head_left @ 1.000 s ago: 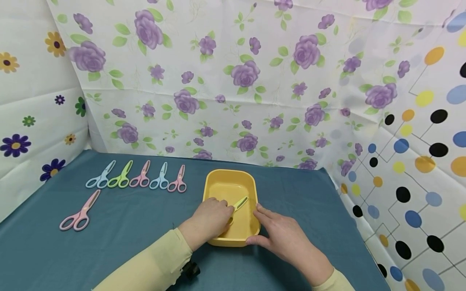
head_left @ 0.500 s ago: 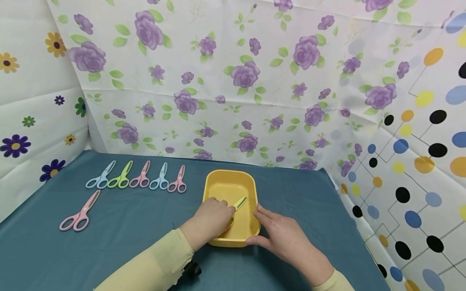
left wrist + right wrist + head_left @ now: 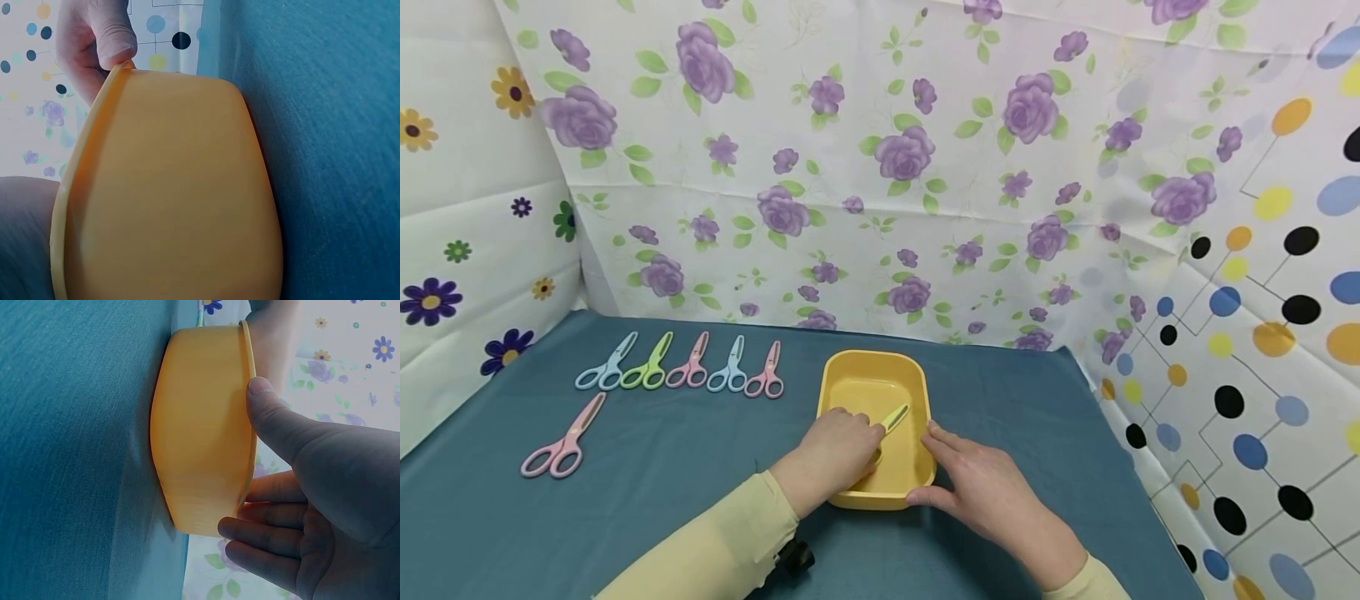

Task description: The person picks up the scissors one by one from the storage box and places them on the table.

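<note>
In the head view my left hand (image 3: pixel 837 450) reaches over the near left rim into a yellow plastic tray (image 3: pixel 872 359). It grips small yellow-green scissors (image 3: pixel 896 417) there; the blade end points to the far right and the handles are mostly hidden by the hand. At the tray's near right corner, my right hand (image 3: pixel 981 487) touches the outside with its fingers along the side and its thumb at the rim. The right wrist view shows this right hand (image 3: pixel 300 506) with fairly straight fingers and the thumb on the rim. The left wrist view is mostly filled by the tray wall (image 3: pixel 175 187).
On the blue cloth (image 3: pixel 700 442), several scissors stand in a row at the back left, among them green scissors (image 3: pixel 651 367) and blue scissors (image 3: pixel 731 370). Larger pink scissors (image 3: pixel 567 439) lie nearer. Floral fabric (image 3: pixel 850 167) rises behind, with patterned cloth at both sides.
</note>
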{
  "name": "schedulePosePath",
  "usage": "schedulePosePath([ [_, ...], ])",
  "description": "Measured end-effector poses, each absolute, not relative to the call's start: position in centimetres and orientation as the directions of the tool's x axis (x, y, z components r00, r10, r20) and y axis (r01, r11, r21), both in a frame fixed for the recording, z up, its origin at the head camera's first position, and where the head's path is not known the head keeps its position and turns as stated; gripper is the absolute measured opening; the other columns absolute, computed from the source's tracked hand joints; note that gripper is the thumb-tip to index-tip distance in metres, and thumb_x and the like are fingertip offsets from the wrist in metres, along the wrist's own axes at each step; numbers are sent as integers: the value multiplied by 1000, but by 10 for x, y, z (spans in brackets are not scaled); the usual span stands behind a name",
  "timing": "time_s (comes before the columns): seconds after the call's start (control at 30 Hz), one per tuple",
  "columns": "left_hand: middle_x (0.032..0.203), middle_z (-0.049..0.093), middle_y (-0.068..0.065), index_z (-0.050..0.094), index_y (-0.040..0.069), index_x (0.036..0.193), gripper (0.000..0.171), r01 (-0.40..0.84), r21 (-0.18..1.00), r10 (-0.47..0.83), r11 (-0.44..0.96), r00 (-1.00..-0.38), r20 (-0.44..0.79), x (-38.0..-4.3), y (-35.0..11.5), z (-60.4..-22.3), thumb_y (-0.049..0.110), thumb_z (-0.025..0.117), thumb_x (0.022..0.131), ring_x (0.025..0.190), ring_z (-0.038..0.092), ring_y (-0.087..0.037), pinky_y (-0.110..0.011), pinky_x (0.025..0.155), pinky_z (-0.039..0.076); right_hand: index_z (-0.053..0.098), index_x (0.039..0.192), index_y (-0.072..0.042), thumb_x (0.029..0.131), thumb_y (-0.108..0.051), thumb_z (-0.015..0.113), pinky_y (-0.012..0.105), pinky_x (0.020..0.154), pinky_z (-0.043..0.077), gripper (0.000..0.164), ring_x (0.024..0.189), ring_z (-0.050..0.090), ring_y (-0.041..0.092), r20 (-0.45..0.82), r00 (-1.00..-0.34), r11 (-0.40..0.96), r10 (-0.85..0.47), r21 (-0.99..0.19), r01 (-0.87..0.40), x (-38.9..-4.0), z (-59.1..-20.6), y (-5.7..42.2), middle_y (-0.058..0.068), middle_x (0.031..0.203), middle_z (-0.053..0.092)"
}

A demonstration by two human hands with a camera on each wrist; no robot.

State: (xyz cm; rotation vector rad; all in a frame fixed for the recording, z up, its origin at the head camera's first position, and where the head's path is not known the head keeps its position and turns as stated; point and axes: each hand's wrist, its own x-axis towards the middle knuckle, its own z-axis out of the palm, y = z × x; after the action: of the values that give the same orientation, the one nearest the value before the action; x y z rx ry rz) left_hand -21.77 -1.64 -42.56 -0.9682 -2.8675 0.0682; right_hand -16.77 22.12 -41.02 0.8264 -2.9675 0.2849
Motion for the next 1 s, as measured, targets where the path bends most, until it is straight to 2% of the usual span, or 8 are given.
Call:
schedulePosePath([
  [0.2, 79, 65, 0, 78, 14, 107, 34, 600, -65, 603, 798, -792, 91, -217, -16, -425, 42, 91, 94, 70, 56, -18, -37, 84, 58, 63, 156, -6, 95, -72, 69, 54, 94, 63, 89, 132, 69, 36, 106, -853, 838, -512, -157, -522, -167, -410, 222, 13, 163, 56],
  [0.7, 76, 61, -1, 78, 12, 109, 26, 612, -62, 615, 788, -778, 133, -219, -16, -427, 32, 89, 96, 66, 52, -18, -36, 77, 55, 63, 156, -7, 95, -71, 69, 53, 94, 63, 89, 133, 68, 36, 110, -851, 837, -513, -157, -525, -167, -409, 221, 14, 163, 56],
  [1.0, 77, 61, -1, 78, 13, 113, 27, 625, -68, 628, 778, -766, 137, -222, -18, -427, 32, 88, 96, 68, 52, -19, -38, 82, 56, 64, 155, -7, 95, -71, 69, 53, 93, 63, 88, 131, 69, 36, 106, -852, 837, -512, -158, -523, -167, -410, 222, 14, 163, 57],
])
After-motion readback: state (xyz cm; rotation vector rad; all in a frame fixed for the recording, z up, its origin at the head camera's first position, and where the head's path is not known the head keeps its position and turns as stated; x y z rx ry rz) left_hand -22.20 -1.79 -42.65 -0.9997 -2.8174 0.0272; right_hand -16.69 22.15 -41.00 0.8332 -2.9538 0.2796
